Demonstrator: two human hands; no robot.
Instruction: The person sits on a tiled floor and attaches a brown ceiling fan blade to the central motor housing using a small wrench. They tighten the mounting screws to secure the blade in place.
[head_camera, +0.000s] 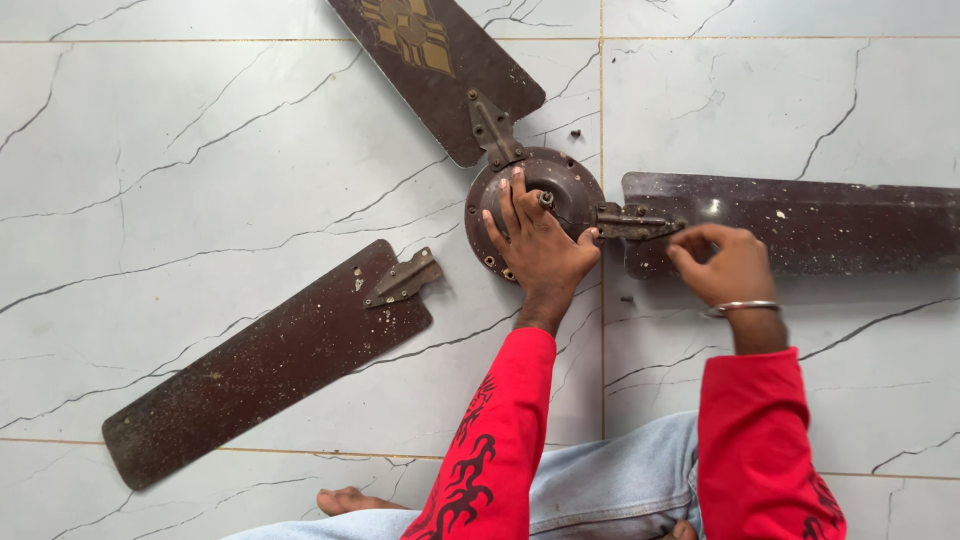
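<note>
Head view, person seated on a pale marble-patterned tile floor (200, 150), red sleeves, jeans.

Far left: one detached fan blade (265, 365), dark brown and speckled, lies flat on the floor, running diagonally from lower left to upper right. Its metal bracket (403, 279) points toward the hub but sits apart from it, with bare tile between. Open floor above and below this blade.

Centre: the fan motor hub (560, 190) lies flat on the floor, central shaft showing. Left hand (535, 245) lies flat on the hub's lower left part, fingers spread wide and pressing, gripping nothing. A second blade (440, 65), with a gold pattern, is attached at the hub's upper left and runs out past the top edge.

Right: a third blade (820, 225) extends horizontally to the right frame edge, joined to the hub by a bracket (635, 222). Right hand (725, 265), bangle at the wrist, rests on this blade's near edge just right of the bracket, fingers curled narrow as if pinching; whether it holds something small, cannot tell. Free tile lies below the blade.
</note>
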